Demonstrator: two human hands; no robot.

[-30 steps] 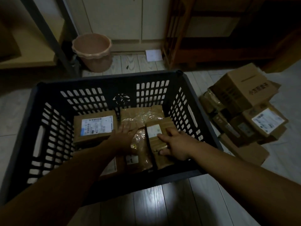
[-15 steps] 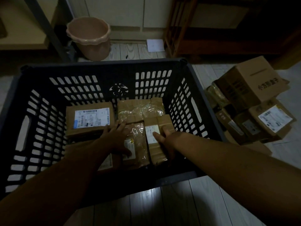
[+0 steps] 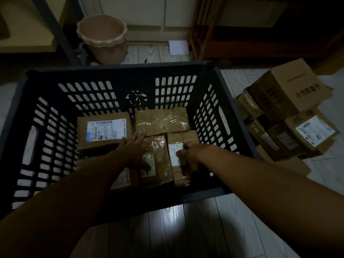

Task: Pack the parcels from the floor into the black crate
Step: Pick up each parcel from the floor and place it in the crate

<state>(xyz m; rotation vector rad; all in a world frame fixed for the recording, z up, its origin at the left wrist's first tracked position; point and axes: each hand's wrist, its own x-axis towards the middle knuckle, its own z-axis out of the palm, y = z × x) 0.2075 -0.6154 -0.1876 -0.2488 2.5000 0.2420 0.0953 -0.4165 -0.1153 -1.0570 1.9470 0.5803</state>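
Observation:
The black slotted crate point(image 3: 119, 71) stands on the floor in front of me with several brown parcels on its bottom. My right hand point(image 3: 188, 157) grips a narrow taped parcel point(image 3: 181, 140) with a white label, standing on edge near the crate's right wall. My left hand point(image 3: 133, 149) lies with straight fingers on a tape-wrapped parcel point(image 3: 160, 161) beside it. A labelled flat parcel point(image 3: 104, 133) and a shiny taped parcel point(image 3: 162, 121) lie behind. More parcels point(image 3: 290, 118) are stacked on the floor to the right.
A pink plastic bin point(image 3: 102, 40) stands behind the crate on the left. A white paper point(image 3: 178, 47) lies on the floor by a wooden shelf frame point(image 3: 197, 28). A dark metal leg point(image 3: 55, 32) slants down at the back left.
My right hand has slid down along the narrow parcel and curled round it, pressing it lower into the crate. My left hand has stayed on the wrapped parcel. The view has dipped slightly.

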